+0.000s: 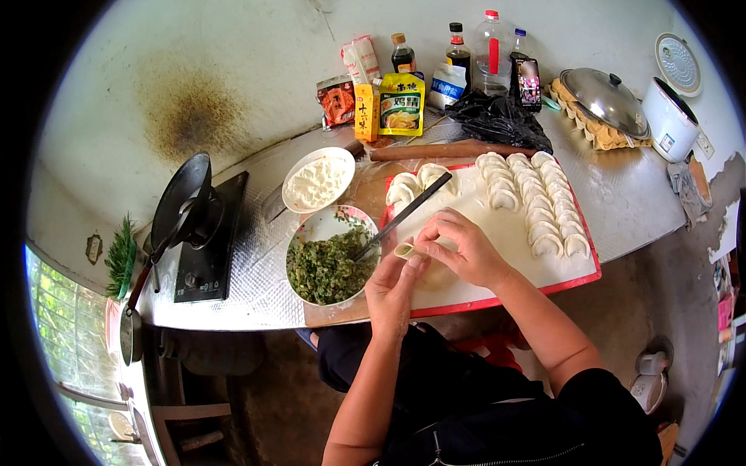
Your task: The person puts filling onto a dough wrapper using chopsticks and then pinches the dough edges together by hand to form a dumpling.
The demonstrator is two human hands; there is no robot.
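Observation:
My left hand (396, 285) and my right hand (460, 247) meet over the near left part of a red-edged, floured board (466, 204). Between their fingers is a folded dumpling wrapper (405, 250), its rim curved at the left end; whether filling lies inside is hidden. Just left stands a floral bowl (326, 218) with chopped green filling (326, 265), and dark chopsticks (408, 209) lean out of it towards the board. Behind that bowl is a white bowl of flour (317, 180). Shaped dumplings (539, 204) lie in rows on the board's right side, with several more (402, 189) at its back left.
A rolling pin (437, 152) and black plastic bag (495, 116) lie behind the board. Seasoning packets (402, 105) and bottles (458, 55) line the wall. An induction cooker (201, 268) with a wok (183, 198) stands left; a lidded pan (606, 99) and rice cooker (670, 119) are right.

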